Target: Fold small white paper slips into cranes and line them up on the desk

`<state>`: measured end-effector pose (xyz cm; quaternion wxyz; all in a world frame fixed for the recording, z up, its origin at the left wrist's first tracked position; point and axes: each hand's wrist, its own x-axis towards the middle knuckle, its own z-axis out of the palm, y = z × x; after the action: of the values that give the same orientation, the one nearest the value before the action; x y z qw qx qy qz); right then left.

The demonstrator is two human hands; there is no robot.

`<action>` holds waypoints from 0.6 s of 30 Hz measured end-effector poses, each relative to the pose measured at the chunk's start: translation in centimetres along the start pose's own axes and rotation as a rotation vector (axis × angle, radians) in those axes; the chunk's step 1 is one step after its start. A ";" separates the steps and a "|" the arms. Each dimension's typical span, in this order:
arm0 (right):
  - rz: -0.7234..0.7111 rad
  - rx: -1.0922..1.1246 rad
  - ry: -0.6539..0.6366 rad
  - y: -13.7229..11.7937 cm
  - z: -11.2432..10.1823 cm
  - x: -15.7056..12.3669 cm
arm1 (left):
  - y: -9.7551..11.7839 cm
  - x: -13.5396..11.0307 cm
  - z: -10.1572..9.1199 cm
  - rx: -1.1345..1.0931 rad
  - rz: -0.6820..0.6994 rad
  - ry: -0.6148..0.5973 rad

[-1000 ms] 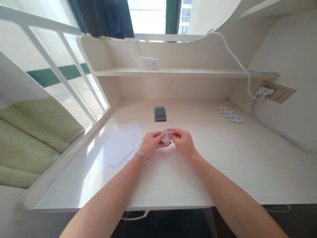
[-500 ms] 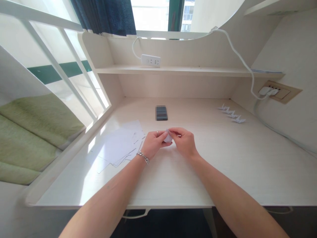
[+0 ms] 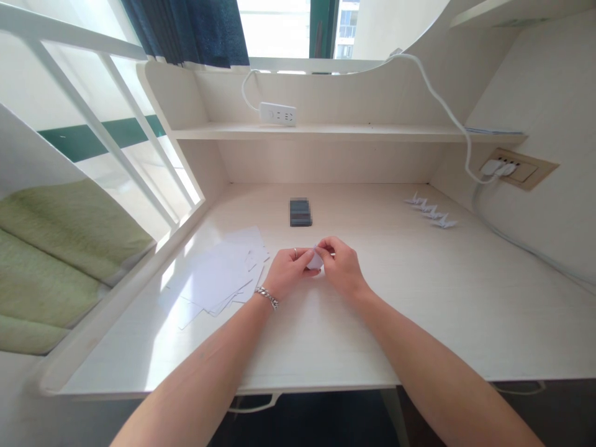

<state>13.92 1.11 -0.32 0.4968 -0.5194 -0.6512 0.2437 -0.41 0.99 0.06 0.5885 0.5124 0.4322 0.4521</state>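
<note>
A small piece of folded white paper point(image 3: 315, 261) is held between my two hands, above the middle of the desk. My left hand point(image 3: 289, 270), with a ring and a chain bracelet at the wrist, pinches its left side between thumb and fingers. At its upper right edge, the thumb and fingertips of my right hand point(image 3: 343, 264) are closed on the paper. My fingers cover part of it, so its full shape cannot be made out. Several folded paper cranes point(image 3: 433, 212) stand in a row at the back right of the desk.
Loose white paper sheets point(image 3: 223, 267) lie spread at the left. A dark, blurred-out phone-like object point(image 3: 300, 212) rests behind my hands. A power strip point(image 3: 278, 114) sits on the shelf point(image 3: 335, 129), and a white cable point(image 3: 442, 90) runs down to the wall socket point(image 3: 521, 169).
The view has shifted slightly. My right fingers have moved a little along the paper's upper edge; both hands keep hold of it.
</note>
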 end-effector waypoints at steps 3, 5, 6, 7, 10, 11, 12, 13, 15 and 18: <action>-0.006 0.025 -0.021 0.0 -0.1 0.0 | 0.1 0.1 -0.1 -0.121 -0.046 0.015; -0.026 0.053 -0.036 0.0 -0.1 0.0 | 0.1 0.2 -0.2 -0.162 -0.059 0.012; -0.043 0.069 -0.041 0.1 -0.1 0.0 | 0.1 0.3 -0.3 -0.171 -0.065 0.005; -0.065 0.086 -0.046 0.1 -0.1 0.0 | 0.1 0.3 -0.3 -0.175 -0.070 -0.004; -0.136 0.127 -0.063 0.4 -0.2 0.1 | 0.3 0.1 -0.5 -0.161 -0.094 -0.027; -0.153 0.137 -0.072 0.4 -0.3 0.1 | 0.4 0.1 -0.5 -0.150 -0.101 -0.040; -0.165 0.142 -0.083 0.5 -0.3 0.1 | 0.5 0.0 -0.5 -0.134 -0.106 -0.053; -0.173 0.143 -0.096 0.6 -0.4 0.2 | 0.6 -0.1 -0.6 -0.113 -0.109 -0.062; -0.178 0.140 -0.129 0.7 -0.5 0.2 | 0.8 -0.2 -0.6 -0.057 -0.107 -0.068; -0.172 0.137 -0.182 0.6 -0.7 0.3 | 1.0 -0.2 -0.8 0.048 -0.067 -0.060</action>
<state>14.83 1.46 -0.40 0.4891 -0.4023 -0.7175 0.2902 -1.34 1.00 0.96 0.6034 0.5250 0.4421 0.4060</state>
